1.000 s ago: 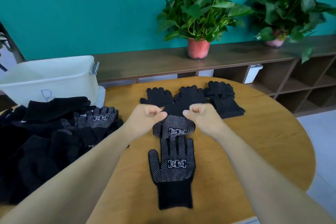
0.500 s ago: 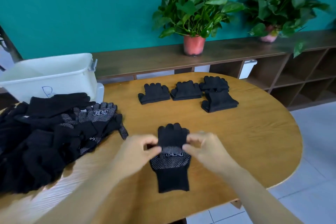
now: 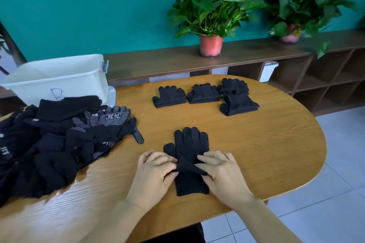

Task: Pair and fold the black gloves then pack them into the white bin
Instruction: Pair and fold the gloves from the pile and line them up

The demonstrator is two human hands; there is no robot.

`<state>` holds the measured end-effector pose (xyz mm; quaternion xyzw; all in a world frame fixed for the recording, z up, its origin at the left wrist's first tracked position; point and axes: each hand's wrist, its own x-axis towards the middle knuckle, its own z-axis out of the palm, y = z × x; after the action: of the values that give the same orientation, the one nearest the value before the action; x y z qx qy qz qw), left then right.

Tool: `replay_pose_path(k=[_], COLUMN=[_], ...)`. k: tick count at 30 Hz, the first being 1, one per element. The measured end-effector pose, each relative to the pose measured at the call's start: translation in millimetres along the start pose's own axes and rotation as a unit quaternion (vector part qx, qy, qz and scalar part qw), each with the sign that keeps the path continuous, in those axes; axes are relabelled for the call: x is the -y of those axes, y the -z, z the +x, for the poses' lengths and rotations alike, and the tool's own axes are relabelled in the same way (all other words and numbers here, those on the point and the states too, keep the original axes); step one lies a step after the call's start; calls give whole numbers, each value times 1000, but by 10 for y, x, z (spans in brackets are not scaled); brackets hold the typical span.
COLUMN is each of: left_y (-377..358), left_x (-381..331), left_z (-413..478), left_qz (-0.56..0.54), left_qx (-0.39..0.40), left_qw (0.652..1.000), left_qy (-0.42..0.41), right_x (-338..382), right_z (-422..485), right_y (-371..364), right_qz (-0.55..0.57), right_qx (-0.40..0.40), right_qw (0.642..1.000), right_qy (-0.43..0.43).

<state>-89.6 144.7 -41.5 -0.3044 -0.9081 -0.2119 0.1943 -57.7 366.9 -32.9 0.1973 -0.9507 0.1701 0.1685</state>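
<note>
- Head view: the glove pair [image 3: 190, 144] lies flat near the middle of the table [image 3: 266, 154], fingers pointing far. The left hand [image 3: 156, 171] and right hand [image 3: 219, 171] each pinch its raised cuff fabric.
- This looks like the folding step. Next the cuff needs carrying over and pressing flat; the white bin [image 3: 59, 79] stands far left.

glove pr [image 3: 190, 144] laid flat, cuff [image 3: 187, 166] pinched up

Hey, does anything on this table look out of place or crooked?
Mildly: three folded pairs sit in a row, but the fourth folded pair lies in front of the rightmost one, tilted and touching it. The loose glove pile at left sprawls untidily.
</note>
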Motion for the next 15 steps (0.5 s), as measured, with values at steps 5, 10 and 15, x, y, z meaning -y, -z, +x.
replay_pose_path(k=[5,10,15], left_y=[74,106,131], left_x=[65,102,77], left_z=[5,-46,-52], left_qz=[32,90,75], left_qx=[27,59,71], left_qw=[998,990,993], left_qy=[-38,-88,-64], right_x=[-7,-38,-15], right_z=[-25,-46,-34], right_y=[-43,-110,-90], right_qz=[-73,-118,-62], right_qx=[-43,-50,-55], right_qw=[994,988,995], right_qy=[65,84,56])
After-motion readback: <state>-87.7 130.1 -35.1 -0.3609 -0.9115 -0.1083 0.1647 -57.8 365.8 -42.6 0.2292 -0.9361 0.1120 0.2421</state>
